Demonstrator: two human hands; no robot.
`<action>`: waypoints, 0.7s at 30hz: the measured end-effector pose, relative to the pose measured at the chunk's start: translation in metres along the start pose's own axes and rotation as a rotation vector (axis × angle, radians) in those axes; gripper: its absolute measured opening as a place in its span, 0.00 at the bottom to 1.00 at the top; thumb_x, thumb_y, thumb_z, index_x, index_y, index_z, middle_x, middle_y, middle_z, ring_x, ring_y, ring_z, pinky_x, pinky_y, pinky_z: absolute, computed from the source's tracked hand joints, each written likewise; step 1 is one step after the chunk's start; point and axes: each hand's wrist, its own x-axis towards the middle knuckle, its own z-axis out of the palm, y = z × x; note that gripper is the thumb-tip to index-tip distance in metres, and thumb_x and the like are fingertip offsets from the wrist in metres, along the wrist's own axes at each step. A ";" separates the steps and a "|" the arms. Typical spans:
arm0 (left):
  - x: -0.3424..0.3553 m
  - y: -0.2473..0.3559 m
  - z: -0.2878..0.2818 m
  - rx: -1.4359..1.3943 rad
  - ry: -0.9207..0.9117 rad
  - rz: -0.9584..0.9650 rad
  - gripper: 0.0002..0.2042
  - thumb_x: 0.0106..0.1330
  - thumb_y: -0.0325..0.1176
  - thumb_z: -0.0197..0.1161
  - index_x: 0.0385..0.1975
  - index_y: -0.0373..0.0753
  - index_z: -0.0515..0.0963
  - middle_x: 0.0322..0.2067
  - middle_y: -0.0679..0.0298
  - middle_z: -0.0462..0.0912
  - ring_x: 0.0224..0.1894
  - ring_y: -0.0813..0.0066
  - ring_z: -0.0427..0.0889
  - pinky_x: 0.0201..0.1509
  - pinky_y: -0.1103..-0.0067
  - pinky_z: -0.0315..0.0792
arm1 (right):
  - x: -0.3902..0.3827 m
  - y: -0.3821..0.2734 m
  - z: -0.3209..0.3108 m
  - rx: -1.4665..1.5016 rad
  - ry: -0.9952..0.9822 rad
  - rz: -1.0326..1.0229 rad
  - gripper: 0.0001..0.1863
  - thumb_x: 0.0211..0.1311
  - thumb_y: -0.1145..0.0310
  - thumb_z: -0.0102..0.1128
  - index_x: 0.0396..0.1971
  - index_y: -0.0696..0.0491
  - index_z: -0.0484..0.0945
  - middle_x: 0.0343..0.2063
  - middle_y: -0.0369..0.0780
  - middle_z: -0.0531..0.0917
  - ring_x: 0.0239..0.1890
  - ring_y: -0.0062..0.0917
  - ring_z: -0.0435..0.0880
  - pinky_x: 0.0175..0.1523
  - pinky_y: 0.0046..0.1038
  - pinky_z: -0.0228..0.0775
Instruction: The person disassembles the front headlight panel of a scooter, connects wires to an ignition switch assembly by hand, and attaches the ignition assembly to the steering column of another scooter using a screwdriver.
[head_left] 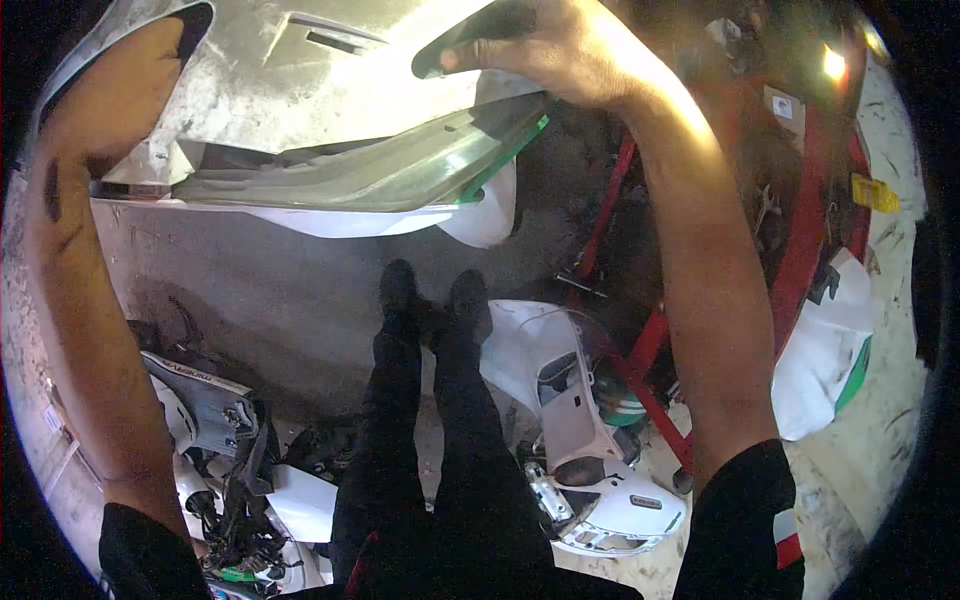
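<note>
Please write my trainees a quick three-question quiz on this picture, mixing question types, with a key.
1. Which of the person's bare hands shows at the large, dirty cream plastic panel?
2. True or false: the long, painted red frame stands to the left of the person's dark-trousered legs.
3. What colour borders the right end of the long, translucent grey plastic strip below the panel? A) blue B) green C) orange

Key:
1. The right hand, its thumb at the panel; the left hand is out of sight.
2. False: the red frame is to the right of the legs.
3. B.
</note>
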 end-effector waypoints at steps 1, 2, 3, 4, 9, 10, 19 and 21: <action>-0.010 0.003 -0.024 0.034 0.003 -0.018 0.11 0.61 0.30 0.45 0.34 0.28 0.70 0.33 0.36 0.73 0.40 0.36 0.70 0.42 0.58 0.63 | 0.000 -0.005 0.000 0.018 0.001 -0.046 0.14 0.60 0.71 0.64 0.42 0.63 0.80 0.35 0.44 0.86 0.39 0.22 0.83 0.45 0.27 0.76; -0.007 0.002 -0.014 0.006 0.009 -0.012 0.11 0.60 0.30 0.45 0.34 0.28 0.70 0.33 0.36 0.73 0.40 0.35 0.70 0.42 0.58 0.63 | 0.006 0.010 0.006 0.115 0.075 -0.155 0.13 0.58 0.73 0.65 0.41 0.63 0.80 0.35 0.43 0.86 0.39 0.22 0.83 0.46 0.26 0.76; -0.004 -0.001 -0.004 -0.021 0.011 -0.003 0.11 0.60 0.30 0.45 0.33 0.28 0.70 0.32 0.35 0.73 0.39 0.35 0.70 0.41 0.57 0.62 | 0.011 0.026 0.011 0.212 0.149 -0.266 0.12 0.56 0.76 0.66 0.40 0.63 0.80 0.35 0.43 0.86 0.39 0.22 0.83 0.46 0.26 0.76; -0.003 0.001 -0.001 -0.041 0.020 0.002 0.10 0.60 0.30 0.45 0.33 0.28 0.70 0.32 0.35 0.73 0.39 0.34 0.69 0.41 0.57 0.62 | 0.012 0.039 0.009 0.207 0.152 -0.259 0.12 0.56 0.76 0.66 0.40 0.63 0.80 0.35 0.43 0.86 0.39 0.22 0.83 0.46 0.26 0.76; -0.005 0.001 0.003 -0.137 0.042 0.015 0.10 0.58 0.30 0.45 0.30 0.28 0.70 0.30 0.34 0.72 0.38 0.31 0.68 0.38 0.55 0.61 | 0.013 0.062 0.007 0.329 0.239 -0.270 0.10 0.52 0.83 0.64 0.35 0.62 0.79 0.34 0.39 0.84 0.39 0.21 0.81 0.46 0.26 0.74; -0.007 0.001 0.001 -0.160 0.048 0.012 0.10 0.57 0.30 0.45 0.29 0.27 0.70 0.29 0.33 0.72 0.38 0.30 0.67 0.38 0.55 0.60 | 0.017 0.062 0.011 0.355 0.265 -0.357 0.10 0.52 0.83 0.62 0.36 0.62 0.80 0.34 0.39 0.85 0.38 0.21 0.81 0.45 0.24 0.73; 0.015 -0.010 -0.013 0.177 -0.125 0.223 0.06 0.54 0.20 0.46 0.24 0.29 0.72 0.28 0.42 0.75 0.36 0.42 0.74 0.38 0.60 0.68 | 0.011 0.061 0.006 0.296 0.331 -0.331 0.11 0.58 0.77 0.60 0.41 0.62 0.79 0.29 0.35 0.82 0.29 0.15 0.77 0.33 0.21 0.68; 0.005 -0.004 -0.006 0.088 -0.067 0.092 0.06 0.55 0.20 0.46 0.25 0.29 0.72 0.29 0.42 0.75 0.37 0.43 0.74 0.38 0.60 0.68 | 0.007 0.053 0.002 0.335 0.294 -0.172 0.13 0.58 0.76 0.60 0.43 0.62 0.78 0.27 0.35 0.81 0.25 0.15 0.75 0.29 0.20 0.66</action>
